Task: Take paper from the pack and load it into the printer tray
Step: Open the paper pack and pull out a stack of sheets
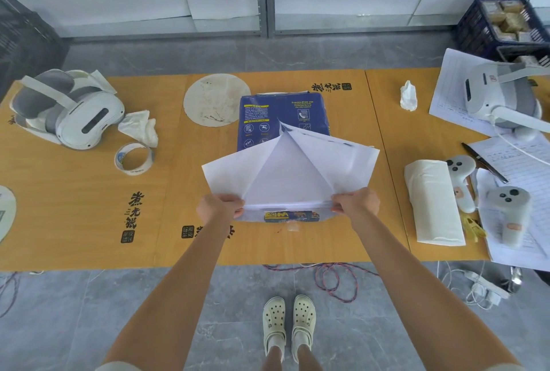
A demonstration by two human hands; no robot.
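Observation:
A blue paper pack (268,114) lies lengthwise in the middle of the orange table (74,206). Its white wrapper flaps (291,168) are unfolded at the near end and spread out over the pack. My left hand (220,205) pinches the near left corner of the flaps. My right hand (355,201) pinches the near right corner. Between my hands the edge of the white paper stack (287,206) shows, with a blue and yellow label strip (291,215) below it. No printer or tray is in view.
A white headset (68,108), crumpled tissue (140,129) and a tape roll (134,159) lie at the left. At the right are a second headset (503,93), two controllers (506,212), a white paper roll (434,203), forms and a pen. Cables (336,281) run on the floor.

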